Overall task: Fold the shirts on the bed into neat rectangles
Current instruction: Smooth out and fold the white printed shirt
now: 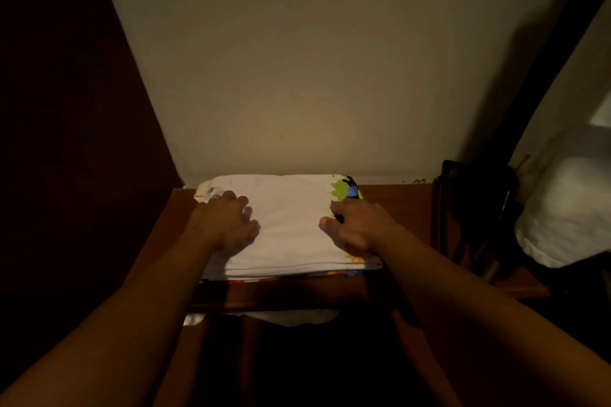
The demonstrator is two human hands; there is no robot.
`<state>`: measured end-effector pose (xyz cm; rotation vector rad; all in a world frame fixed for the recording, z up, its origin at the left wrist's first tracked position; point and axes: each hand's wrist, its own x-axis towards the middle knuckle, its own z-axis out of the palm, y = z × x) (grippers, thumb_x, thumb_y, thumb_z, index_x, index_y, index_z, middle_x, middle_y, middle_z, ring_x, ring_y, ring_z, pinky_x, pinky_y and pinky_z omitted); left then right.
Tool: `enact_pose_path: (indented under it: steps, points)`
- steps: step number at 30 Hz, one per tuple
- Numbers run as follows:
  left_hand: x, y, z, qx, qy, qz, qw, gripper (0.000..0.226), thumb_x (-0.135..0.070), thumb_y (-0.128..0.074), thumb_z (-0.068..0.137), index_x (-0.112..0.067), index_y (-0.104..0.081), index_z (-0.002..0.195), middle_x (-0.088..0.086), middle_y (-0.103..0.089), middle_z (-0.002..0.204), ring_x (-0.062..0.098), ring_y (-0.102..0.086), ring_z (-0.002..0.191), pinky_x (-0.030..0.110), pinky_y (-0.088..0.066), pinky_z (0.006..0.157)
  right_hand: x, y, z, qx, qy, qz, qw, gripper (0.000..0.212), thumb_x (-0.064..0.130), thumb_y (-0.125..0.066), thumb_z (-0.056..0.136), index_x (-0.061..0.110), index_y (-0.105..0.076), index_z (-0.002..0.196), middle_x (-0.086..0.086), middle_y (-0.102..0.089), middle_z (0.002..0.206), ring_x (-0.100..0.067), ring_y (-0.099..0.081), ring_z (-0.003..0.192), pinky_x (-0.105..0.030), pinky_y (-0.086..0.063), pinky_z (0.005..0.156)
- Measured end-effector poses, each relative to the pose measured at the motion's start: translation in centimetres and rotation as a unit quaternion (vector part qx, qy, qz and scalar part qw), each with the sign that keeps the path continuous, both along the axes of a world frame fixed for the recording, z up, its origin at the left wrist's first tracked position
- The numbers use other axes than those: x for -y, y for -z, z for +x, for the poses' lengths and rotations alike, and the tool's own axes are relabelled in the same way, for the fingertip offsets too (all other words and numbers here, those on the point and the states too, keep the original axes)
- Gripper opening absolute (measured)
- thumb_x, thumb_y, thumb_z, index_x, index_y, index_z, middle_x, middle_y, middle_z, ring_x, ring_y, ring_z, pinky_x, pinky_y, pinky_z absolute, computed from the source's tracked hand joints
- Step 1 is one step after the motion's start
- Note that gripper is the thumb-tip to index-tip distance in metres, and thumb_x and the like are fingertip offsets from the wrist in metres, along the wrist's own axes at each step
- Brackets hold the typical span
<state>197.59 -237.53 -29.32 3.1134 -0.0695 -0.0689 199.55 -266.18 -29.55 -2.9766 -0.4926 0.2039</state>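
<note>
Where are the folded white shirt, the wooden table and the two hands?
folded white shirt (291,225): head view, bare middle of top layer.
wooden table (396,205): head view, bare top right of the shirt.
left hand (224,225): head view, its back.
right hand (360,225): head view, its back.

Dim bedroom, probably; white pillow (568,218), wooden bedside table (396,205), plain wall (314,59)

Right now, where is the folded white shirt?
In the head view, the folded white shirt lies centred on the wooden surface against the wall, under the left hand and right hand.
</note>
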Motion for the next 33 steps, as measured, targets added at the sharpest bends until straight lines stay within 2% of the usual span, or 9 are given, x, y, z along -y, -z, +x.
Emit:
enact_pose_path:
  steps: [1,4,6,17,23,26,28,30,33]
  points:
    - [0.5,-0.7,-0.1,-0.022,0.009,-0.014,1.0,0.05,-0.057,-0.043,0.097,-0.017,-0.061,0.119,0.005,-0.06,0.126,0.027,-0.054,0.116,0.038,-0.046,0.095,-0.1,-0.7,-0.2,-0.006,-0.003,0.007,1.0,0.048,0.065,-0.031,0.099,0.023,-0.054,0.106,-0.007,-0.055,0.106,-0.034,-0.056,0.114,-0.038,-0.042,0.083]
    - [1.8,-2.9,-1.2,-0.042,0.018,-0.054,0.997,0.04,-0.048,-0.055,0.098,-0.014,-0.068,0.116,0.011,-0.07,0.117,0.028,-0.06,0.11,0.033,-0.046,0.088,-0.4,-3.7,-1.2,-0.018,-0.005,0.016,1.0,0.052,0.055,-0.041,0.101,0.016,-0.057,0.131,-0.013,-0.059,0.133,-0.034,-0.054,0.123,-0.041,-0.047,0.097]
    - [2.6,-4.7,-2.4,-0.036,0.017,-0.048,0.998,0.04,-0.051,-0.058,0.095,-0.018,-0.07,0.113,0.009,-0.072,0.112,0.028,-0.06,0.111,0.033,-0.047,0.091,-0.8,-5.8,-2.1,-0.008,-0.018,0.005,1.0,0.051,0.05,-0.046,0.101,0.014,-0.056,0.136,-0.015,-0.057,0.137,-0.034,-0.055,0.122,-0.042,-0.049,0.098]
    - [4.8,-25.2,-8.7,-0.136,0.003,-0.016,0.991,0.042,-0.043,-0.064,0.096,-0.011,-0.065,0.125,0.014,-0.064,0.125,0.029,-0.062,0.104,0.035,-0.052,0.089,-1.9,-26.3,-7.9,-0.007,-0.063,0.015,0.998,0.032,0.036,-0.057,0.094,0.011,-0.07,0.111,-0.016,-0.065,0.113,-0.035,-0.063,0.098,-0.04,-0.055,0.085]
    - [4.1,-37.9,-15.5,-0.152,-0.01,-0.045,0.987,0.043,-0.043,-0.064,0.095,-0.015,-0.063,0.128,0.011,-0.063,0.126,0.028,-0.063,0.107,0.04,-0.054,0.093,-3.8,-37.9,-13.9,-0.052,-0.081,0.04,0.995,0.028,0.032,-0.056,0.095,0.012,-0.071,0.109,-0.015,-0.067,0.11,-0.033,-0.063,0.095,-0.037,-0.054,0.083]
    - [3.4,-44.0,-20.1,-0.16,-0.026,-0.055,0.985,0.037,-0.044,-0.065,0.093,-0.019,-0.066,0.12,0.008,-0.064,0.122,0.029,-0.064,0.104,0.035,-0.052,0.083,-4.7,-43.6,-18.1,-0.075,-0.084,0.05,0.992,0.027,0.033,-0.055,0.094,0.015,-0.071,0.106,-0.013,-0.066,0.111,-0.033,-0.063,0.097,-0.037,-0.054,0.084]
    - [2.9,-47.3,-23.5,-0.174,-0.036,-0.059,0.982,0.027,-0.044,-0.064,0.092,-0.019,-0.064,0.104,0.008,-0.067,0.117,0.029,-0.065,0.099,0.032,-0.047,0.076,-5.1,-46.9,-20.9,-0.087,-0.088,0.06,0.991,0.024,0.032,-0.053,0.094,0.018,-0.071,0.103,-0.013,-0.067,0.112,-0.033,-0.063,0.097,-0.035,-0.053,0.084]
    - [2.6,-50.1,-27.1,-0.187,-0.045,-0.059,0.98,0.02,-0.043,-0.065,0.091,-0.024,-0.058,0.093,0.009,-0.067,0.114,0.03,-0.064,0.102,0.034,-0.049,0.078,-5.6,-49.6,-23.8,-0.098,-0.098,0.066,0.988,0.024,0.03,-0.052,0.095,0.018,-0.072,0.103,-0.013,-0.067,0.11,-0.034,-0.063,0.098,-0.034,-0.052,0.083]
    - [2.4,-53.1,-32.0,-0.194,-0.058,-0.075,0.976,0.016,-0.04,-0.063,0.091,-0.024,-0.062,0.095,0.011,-0.069,0.114,0.032,-0.065,0.105,0.041,-0.054,0.09,-6.2,-52.6,-27.9,-0.106,-0.126,0.06,0.985,0.027,0.03,-0.051,0.097,0.015,-0.072,0.107,-0.014,-0.066,0.113,-0.033,-0.061,0.102,-0.033,-0.049,0.082]
